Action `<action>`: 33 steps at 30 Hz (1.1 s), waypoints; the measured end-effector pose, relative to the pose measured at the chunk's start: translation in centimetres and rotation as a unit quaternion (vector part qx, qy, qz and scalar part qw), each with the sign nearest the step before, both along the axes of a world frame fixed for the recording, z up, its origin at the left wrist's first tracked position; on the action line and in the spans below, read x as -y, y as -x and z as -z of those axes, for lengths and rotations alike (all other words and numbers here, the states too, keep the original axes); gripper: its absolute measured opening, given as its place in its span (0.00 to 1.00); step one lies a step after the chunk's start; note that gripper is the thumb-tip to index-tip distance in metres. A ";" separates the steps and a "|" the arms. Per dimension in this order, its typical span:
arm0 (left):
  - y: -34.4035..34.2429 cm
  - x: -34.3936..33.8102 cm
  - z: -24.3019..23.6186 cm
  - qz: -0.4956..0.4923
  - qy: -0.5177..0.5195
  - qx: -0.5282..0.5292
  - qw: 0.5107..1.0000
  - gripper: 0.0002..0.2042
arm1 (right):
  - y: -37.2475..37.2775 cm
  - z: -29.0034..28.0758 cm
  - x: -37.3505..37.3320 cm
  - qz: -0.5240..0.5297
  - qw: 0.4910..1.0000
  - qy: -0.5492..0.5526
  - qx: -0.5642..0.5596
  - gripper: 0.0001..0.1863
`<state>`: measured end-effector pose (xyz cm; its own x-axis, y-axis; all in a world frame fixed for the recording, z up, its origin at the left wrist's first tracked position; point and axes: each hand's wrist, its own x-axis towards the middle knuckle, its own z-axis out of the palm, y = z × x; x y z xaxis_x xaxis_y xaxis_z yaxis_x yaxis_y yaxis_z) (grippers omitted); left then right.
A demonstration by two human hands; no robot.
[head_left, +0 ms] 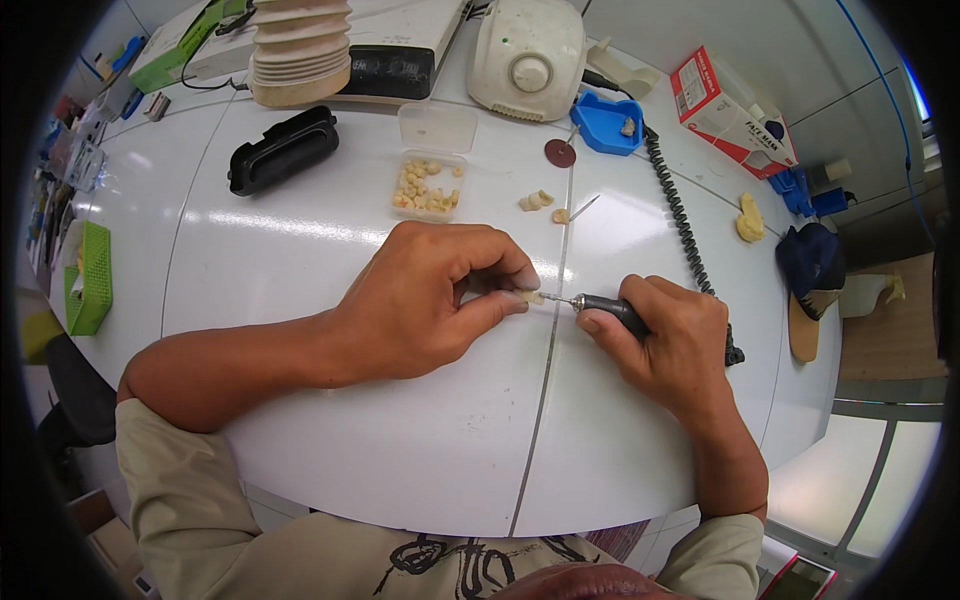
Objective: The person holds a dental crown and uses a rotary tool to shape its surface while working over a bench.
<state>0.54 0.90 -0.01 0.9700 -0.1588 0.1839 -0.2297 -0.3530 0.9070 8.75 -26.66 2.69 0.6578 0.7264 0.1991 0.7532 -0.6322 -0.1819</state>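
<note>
Between thumb and fingers, my left hand (425, 300) pinches a small cream dental crown (532, 297), mostly covered by the fingertips. My right hand (672, 340) is closed round a black rotary handpiece (614, 313) with a metal nose. Its thin bur (556, 299) points left and reaches the crown; whether the two touch is too small to tell. Beyond my left hand stands a clear plastic box (428, 213) with its lid up, holding many cream tooth-shaped pieces. A few similar loose pieces (536, 201) lie farther right, near a thin pointed metal tool (585, 208).
A coiled black cord (680, 215) runs along the right. At the back are a cream control unit (528, 65), a blue tray (605, 128), a brown disc (560, 153), a black case (284, 150) and a ribbed hose (300, 50). A green basket (92, 280) stands left, a mask box (730, 115) right.
</note>
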 end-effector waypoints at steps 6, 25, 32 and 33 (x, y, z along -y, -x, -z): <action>-0.1 0.0 -0.1 0.001 -0.009 -0.009 1.000 0.08 | 0.0 0.0 0.0 0.001 1.000 0.002 0.005 0.32; 0.0 0.0 0.2 -0.005 -0.003 0.004 1.000 0.08 | -0.1 0.0 0.1 -0.009 1.000 -0.007 -0.004 0.31; -0.1 -0.1 0.1 0.001 -0.022 0.015 1.000 0.08 | -0.1 0.1 0.0 -0.002 1.000 -0.012 -0.004 0.31; -0.1 -0.1 0.1 0.001 -0.021 0.015 1.000 0.08 | 0.0 0.0 0.0 0.000 1.000 -0.009 -0.003 0.31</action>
<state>0.61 0.97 -0.13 0.9640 -0.1693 0.2052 -0.2568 -0.3910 0.8838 8.78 -26.63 2.69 0.6593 0.7227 0.2075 0.7518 -0.6291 -0.1975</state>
